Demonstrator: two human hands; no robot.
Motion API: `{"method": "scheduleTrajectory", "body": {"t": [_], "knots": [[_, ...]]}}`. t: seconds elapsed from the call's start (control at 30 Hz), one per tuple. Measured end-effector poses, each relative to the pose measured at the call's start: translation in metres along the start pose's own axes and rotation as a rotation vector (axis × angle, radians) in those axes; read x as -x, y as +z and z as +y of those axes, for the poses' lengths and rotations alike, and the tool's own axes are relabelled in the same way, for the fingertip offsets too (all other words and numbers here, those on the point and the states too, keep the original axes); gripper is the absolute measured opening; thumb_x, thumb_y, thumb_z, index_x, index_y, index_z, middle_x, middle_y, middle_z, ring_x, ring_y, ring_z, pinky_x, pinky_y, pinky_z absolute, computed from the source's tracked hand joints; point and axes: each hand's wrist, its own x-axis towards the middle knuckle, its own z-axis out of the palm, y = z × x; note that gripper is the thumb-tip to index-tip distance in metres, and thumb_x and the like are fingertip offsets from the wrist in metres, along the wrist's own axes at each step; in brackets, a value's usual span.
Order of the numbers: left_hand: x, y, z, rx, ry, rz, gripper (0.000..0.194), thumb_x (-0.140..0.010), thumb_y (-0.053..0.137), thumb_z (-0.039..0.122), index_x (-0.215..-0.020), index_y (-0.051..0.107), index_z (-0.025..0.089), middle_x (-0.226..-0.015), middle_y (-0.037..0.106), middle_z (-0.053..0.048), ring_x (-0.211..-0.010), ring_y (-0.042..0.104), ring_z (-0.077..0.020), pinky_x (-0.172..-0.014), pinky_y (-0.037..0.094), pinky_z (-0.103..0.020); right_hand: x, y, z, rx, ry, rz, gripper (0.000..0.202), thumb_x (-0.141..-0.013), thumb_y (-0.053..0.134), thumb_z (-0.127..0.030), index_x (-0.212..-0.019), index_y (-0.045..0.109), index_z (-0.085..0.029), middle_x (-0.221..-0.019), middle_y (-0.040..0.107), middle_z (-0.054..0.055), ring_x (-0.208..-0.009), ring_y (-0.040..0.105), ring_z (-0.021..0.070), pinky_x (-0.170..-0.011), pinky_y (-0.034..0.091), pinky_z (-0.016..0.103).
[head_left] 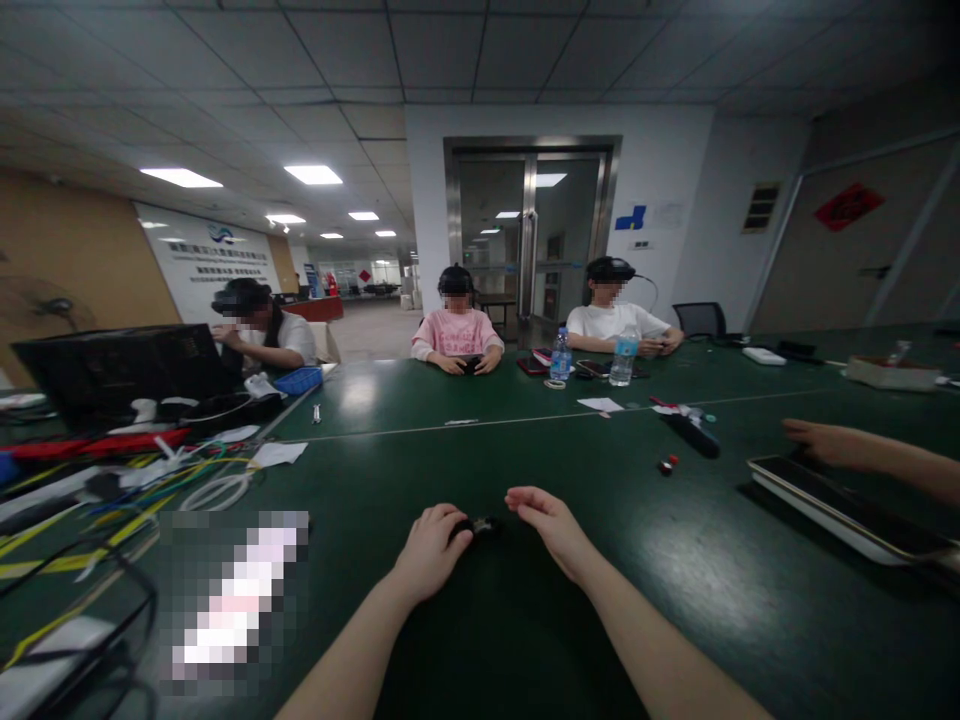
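Observation:
On the green table in front of me lies a small black object (pixel 487 525) with a lighter, shiny patch in its middle; its kind is too small and dark to tell. My left hand (pixel 431 550) is at its left end, fingers curled over it and thumb along the near side. My right hand (pixel 551 527) is just to the right, apart from the object. Its fingers are loosely bent with the thumb side towards the object, and nothing shows in them.
Cables (pixel 150 480) and a blurred bright screen (pixel 240 595) lie at left. At right, another person's hand (pixel 832 440) is beside a flat black-topped device (pixel 840 505). Bottles (pixel 622 360) stand across the table (pixel 390 470), where several people sit.

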Motion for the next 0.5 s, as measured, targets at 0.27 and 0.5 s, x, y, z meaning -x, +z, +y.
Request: {"method": "scheduleTrajectory", "body": {"t": [0.27, 0.5], "knots": [[0.0003, 0.0005, 0.0008, -0.011, -0.004, 0.004, 0.039, -0.091, 0.033, 0.044, -0.119, 0.054, 0.027, -0.125, 0.050, -0.003, -0.118, 0.041, -0.0224, -0.100, 0.032, -0.039, 0.0034, 0.0023, -0.0034, 0.089, -0.011, -0.016, 0.029, -0.076, 0.056, -0.029, -0.103, 0.062, -0.022, -0.106, 0.065, 0.004, -0.104, 0.057, 0.0205, -0.093, 0.043, 0.038], [0.0011, -0.0006, 0.0013, -0.014, 0.007, 0.001, 0.037, -0.091, 0.033, 0.042, -0.117, 0.054, 0.028, -0.124, 0.050, -0.002, -0.118, 0.041, -0.0218, -0.100, 0.032, -0.038, 0.0051, 0.0050, -0.0060, 0.109, -0.027, -0.021, 0.027, -0.076, 0.056, -0.030, -0.101, 0.063, -0.022, -0.103, 0.066, 0.004, -0.102, 0.059, 0.0206, -0.094, 0.042, 0.039]]}}
